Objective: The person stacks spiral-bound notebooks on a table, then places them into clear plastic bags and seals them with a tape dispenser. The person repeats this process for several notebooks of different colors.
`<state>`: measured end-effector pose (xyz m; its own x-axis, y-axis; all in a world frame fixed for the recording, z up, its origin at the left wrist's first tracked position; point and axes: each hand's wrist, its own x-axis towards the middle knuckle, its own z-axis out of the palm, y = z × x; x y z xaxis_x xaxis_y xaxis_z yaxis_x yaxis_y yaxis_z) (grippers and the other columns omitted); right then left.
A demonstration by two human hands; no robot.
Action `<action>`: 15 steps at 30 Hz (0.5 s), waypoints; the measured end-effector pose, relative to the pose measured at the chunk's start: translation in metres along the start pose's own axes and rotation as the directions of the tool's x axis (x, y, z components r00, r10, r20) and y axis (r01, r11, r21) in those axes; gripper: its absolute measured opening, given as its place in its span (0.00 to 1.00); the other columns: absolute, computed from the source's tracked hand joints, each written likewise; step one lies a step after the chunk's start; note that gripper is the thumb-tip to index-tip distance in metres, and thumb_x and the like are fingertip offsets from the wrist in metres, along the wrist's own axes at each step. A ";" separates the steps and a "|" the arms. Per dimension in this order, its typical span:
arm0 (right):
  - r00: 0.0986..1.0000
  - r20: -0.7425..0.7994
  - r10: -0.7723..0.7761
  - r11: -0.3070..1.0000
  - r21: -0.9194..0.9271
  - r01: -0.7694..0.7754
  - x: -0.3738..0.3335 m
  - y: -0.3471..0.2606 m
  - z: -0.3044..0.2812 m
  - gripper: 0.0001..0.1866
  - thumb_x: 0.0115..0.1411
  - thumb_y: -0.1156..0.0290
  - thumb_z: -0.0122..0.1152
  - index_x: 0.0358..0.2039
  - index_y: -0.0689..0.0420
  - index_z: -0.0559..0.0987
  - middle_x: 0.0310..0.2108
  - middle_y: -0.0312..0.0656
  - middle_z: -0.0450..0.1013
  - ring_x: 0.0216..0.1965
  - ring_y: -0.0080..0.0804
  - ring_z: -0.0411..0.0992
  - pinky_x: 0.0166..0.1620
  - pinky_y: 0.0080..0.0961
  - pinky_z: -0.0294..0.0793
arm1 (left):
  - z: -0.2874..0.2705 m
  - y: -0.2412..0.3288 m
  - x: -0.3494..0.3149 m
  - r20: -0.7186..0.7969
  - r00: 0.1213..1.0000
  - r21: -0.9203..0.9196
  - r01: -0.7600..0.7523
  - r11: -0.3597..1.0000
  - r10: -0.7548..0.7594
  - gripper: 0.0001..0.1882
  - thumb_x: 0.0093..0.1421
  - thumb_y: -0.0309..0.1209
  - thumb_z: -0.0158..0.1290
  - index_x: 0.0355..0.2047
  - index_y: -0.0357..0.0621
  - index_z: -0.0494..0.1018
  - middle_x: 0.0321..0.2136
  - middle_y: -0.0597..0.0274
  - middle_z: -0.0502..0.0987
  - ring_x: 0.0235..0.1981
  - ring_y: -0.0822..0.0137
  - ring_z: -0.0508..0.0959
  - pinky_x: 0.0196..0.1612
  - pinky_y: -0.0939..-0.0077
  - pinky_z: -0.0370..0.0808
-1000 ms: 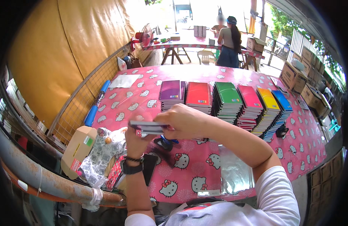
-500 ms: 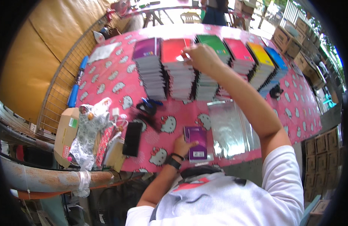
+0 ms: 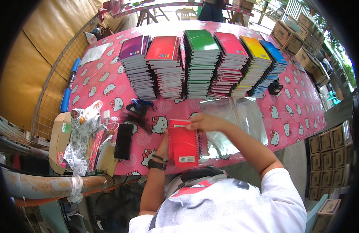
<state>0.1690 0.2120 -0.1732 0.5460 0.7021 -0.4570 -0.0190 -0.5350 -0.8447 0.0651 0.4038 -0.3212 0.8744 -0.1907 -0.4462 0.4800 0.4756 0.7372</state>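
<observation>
R hand fingers pinch red notebook nr top; L hand fingers grip its L edge. Notebook stacks stand beyond on worktop.

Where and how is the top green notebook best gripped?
I would pinch the top green notebook at its near edge, thumb uppermost, from the near side: it lies flat with that edge foremost, while the red stack and pink stack flank it.

The closed red notebook has its spiral at the left. Its cover with white label faces up.
</observation>
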 end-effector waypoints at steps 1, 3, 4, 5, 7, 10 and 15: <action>0.994 -0.066 -0.084 0.938 -0.343 0.057 0.016 0.025 0.011 0.16 0.57 0.58 0.56 0.33 0.61 0.76 0.27 0.44 0.73 0.28 0.37 0.72 0.32 0.30 0.72 | 0.001 0.006 -0.002 0.038 0.999 -0.043 0.025 0.999 -0.024 0.18 0.60 0.37 0.49 0.46 0.38 0.68 0.39 0.63 0.75 0.38 0.72 0.74 0.42 0.74 0.72; 0.937 -0.215 -0.275 0.725 -0.687 0.055 0.029 0.023 0.013 0.15 0.55 0.61 0.57 0.30 0.62 0.75 0.29 0.50 0.73 0.30 0.46 0.73 0.34 0.38 0.72 | 0.001 0.012 -0.003 0.088 0.996 0.063 -0.008 0.998 0.002 0.18 0.59 0.34 0.51 0.47 0.38 0.68 0.40 0.63 0.75 0.39 0.71 0.74 0.42 0.74 0.72; 0.878 -0.318 -0.359 0.694 -0.720 0.023 0.023 0.002 0.009 0.14 0.54 0.61 0.57 0.30 0.62 0.75 0.29 0.52 0.73 0.31 0.49 0.72 0.35 0.41 0.71 | 0.002 0.008 -0.006 0.106 0.993 0.203 -0.063 0.977 0.042 0.17 0.58 0.32 0.52 0.46 0.38 0.68 0.39 0.63 0.75 0.39 0.71 0.74 0.42 0.74 0.72; 0.802 -0.410 -0.434 0.668 -0.744 -0.019 0.013 -0.020 0.001 0.14 0.53 0.62 0.58 0.29 0.62 0.75 0.30 0.54 0.73 0.32 0.51 0.72 0.36 0.44 0.71 | 0.002 0.003 -0.008 0.129 0.989 0.335 -0.113 0.935 0.073 0.17 0.58 0.30 0.52 0.46 0.38 0.68 0.39 0.63 0.75 0.39 0.71 0.74 0.42 0.75 0.72; 0.353 -0.431 -0.831 0.517 -0.833 0.200 -0.001 -0.064 -0.056 0.14 0.51 0.63 0.61 0.35 0.58 0.75 0.32 0.47 0.74 0.35 0.47 0.72 0.42 0.39 0.69 | 0.003 -0.001 -0.008 0.099 0.990 0.279 -0.124 0.952 0.100 0.17 0.57 0.28 0.54 0.46 0.37 0.68 0.39 0.62 0.75 0.39 0.71 0.74 0.42 0.75 0.72; 0.151 -0.574 -0.805 0.482 -0.780 -0.398 -0.009 -0.098 -0.116 0.16 0.48 0.63 0.65 0.37 0.54 0.77 0.34 0.39 0.74 0.44 0.37 0.67 0.44 0.36 0.65 | 0.006 -0.008 -0.004 0.055 0.989 0.254 -0.147 0.956 0.138 0.18 0.55 0.27 0.55 0.46 0.36 0.68 0.39 0.61 0.75 0.39 0.71 0.75 0.43 0.75 0.72; 0.366 -0.493 -0.790 0.334 -0.845 -0.417 0.008 -0.083 -0.129 0.16 0.45 0.61 0.66 0.36 0.49 0.78 0.33 0.35 0.74 0.44 0.32 0.66 0.44 0.35 0.63 | 0.017 0.000 -0.013 -0.013 0.986 0.313 -0.156 0.937 0.168 0.21 0.54 0.29 0.57 0.47 0.36 0.67 0.41 0.60 0.75 0.39 0.70 0.75 0.44 0.75 0.71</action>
<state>0.2829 0.2010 -0.0708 0.6273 0.4480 0.6370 0.4742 -0.8686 0.1438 0.0552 0.3918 -0.3071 0.9417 -0.0966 -0.3223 0.3358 0.2065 0.9190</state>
